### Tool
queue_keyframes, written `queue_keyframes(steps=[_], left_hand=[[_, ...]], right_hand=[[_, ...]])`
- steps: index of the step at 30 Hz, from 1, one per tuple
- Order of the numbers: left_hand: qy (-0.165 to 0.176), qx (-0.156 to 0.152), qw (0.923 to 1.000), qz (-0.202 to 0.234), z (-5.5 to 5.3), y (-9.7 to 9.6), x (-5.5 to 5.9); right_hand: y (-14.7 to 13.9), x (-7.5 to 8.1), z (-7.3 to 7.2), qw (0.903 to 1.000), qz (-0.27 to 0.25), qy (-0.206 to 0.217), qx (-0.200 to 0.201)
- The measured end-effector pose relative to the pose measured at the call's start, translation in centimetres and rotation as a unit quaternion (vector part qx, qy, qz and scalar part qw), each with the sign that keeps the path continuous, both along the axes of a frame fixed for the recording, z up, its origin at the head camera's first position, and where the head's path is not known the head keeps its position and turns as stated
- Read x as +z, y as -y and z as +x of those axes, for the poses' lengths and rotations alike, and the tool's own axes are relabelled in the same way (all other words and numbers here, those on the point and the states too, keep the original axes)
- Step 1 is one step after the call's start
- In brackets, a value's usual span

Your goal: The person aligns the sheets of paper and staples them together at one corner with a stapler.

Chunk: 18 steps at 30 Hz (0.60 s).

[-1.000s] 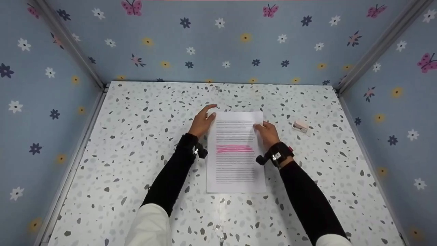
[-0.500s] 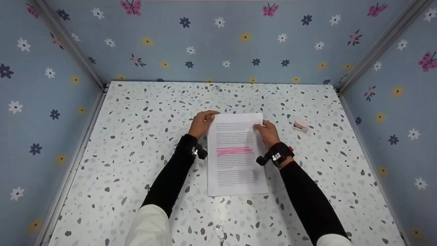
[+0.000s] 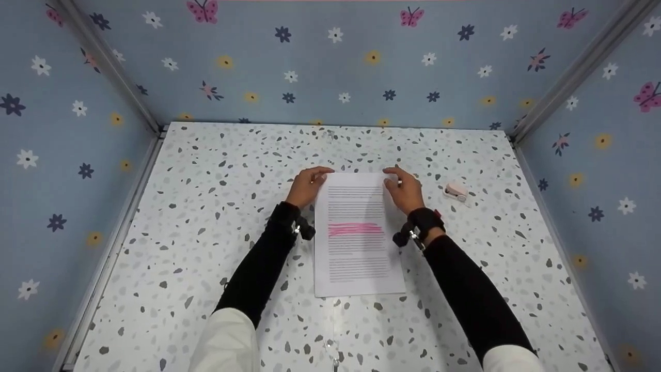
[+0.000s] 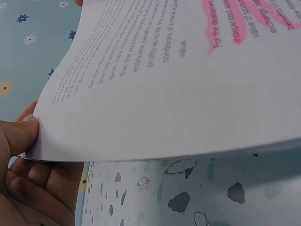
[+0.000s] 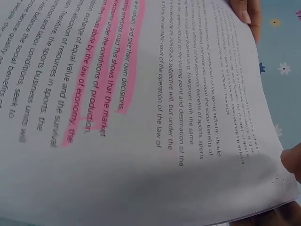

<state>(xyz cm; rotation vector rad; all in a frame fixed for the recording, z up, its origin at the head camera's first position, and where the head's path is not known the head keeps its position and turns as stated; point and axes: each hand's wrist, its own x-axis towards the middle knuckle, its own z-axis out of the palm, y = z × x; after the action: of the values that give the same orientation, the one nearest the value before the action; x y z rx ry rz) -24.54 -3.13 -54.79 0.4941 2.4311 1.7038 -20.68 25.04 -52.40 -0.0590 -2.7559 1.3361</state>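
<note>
A thin stack of printed paper [image 3: 356,206], its top sheet striped with pink highlighter, is held up at its far edge in front of me. In the left wrist view the far-left corner is pinched by my left hand [image 3: 305,187], thumb on top and fingers beneath. My right hand [image 3: 407,192] is at the far-right corner. In the right wrist view its thumb [image 5: 291,162] lies over the sheet edge, with fingers curled below. How firmly it grips cannot be told. A small pale pink gadget [image 3: 456,191] lies to the right; its kind is unclear.
The white speckled tabletop [image 3: 222,217] spreads around the paper. Blue flowered panels [image 3: 330,62] enclose it at the back and both sides. A small clear-looking item [image 3: 333,346] lies near the front edge.
The paper has shifted slightly toward me. My left fingers have closed onto its top edge. My right hand has turned and moved its index finger to the far edge near the corner.
</note>
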Motion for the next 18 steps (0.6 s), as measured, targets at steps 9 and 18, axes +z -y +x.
queue_keyframes(steps=[9, 18], left_hand=[[0.012, -0.01, 0.9999, -0.003, -0.1, 0.13, -0.44], [0.01, -0.004, 0.9999, -0.01, -0.14, 0.03, -0.35]], right_hand=[[-0.25, -0.31, -0.02, 0.9997, 0.014, -0.016, -0.006], [-0.77, -0.36, -0.08, 0.9996, -0.013, 0.006, -0.024]])
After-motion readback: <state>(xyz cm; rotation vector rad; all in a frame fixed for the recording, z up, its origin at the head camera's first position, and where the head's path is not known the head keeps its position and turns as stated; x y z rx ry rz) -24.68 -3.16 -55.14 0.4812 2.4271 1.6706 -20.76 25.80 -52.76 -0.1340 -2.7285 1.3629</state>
